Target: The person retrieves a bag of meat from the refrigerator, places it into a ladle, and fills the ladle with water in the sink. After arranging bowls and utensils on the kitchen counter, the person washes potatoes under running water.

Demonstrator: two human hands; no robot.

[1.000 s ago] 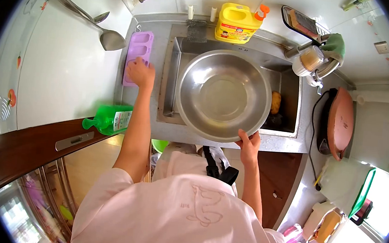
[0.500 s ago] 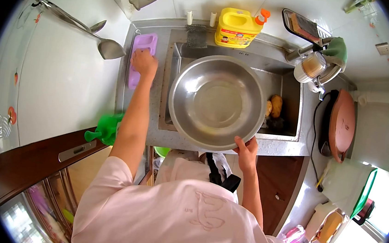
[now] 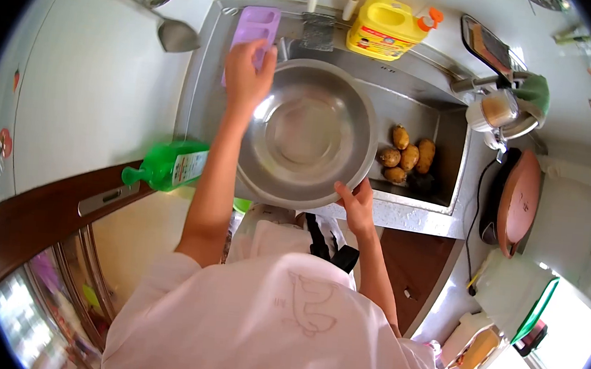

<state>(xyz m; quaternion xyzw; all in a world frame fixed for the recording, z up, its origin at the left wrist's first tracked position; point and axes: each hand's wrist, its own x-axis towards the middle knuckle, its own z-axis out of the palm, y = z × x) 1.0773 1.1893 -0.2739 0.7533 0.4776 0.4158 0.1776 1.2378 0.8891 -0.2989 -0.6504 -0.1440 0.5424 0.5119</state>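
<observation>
My right hand (image 3: 355, 204) grips the front right rim of a large steel basin (image 3: 306, 140), thumb on top and fingers beneath. The basin overlaps the left part of the sink and the counter, with a little cloudy liquid showing at its bottom. My left hand (image 3: 250, 78) is over the near end of a purple compartment tray (image 3: 262, 17), thumb and fingers apart, close to the basin's left rim. I cannot tell whether it touches the tray. Several potatoes (image 3: 409, 159) lie in the sink (image 3: 448, 127), right of the basin.
A yellow jug (image 3: 386, 31) with an orange pump and a dark mesh pad (image 3: 318, 33) stand along the back ledge. The faucet (image 3: 491, 121) is at the right. A green bottle (image 3: 170, 165) lies at the left, and a pink pan (image 3: 519, 197) leans at the right.
The basin has shifted left with my right hand, uncovering more potatoes in the sink. My left hand has opened and lifted from the tray's middle toward its near end. The view has moved slightly.
</observation>
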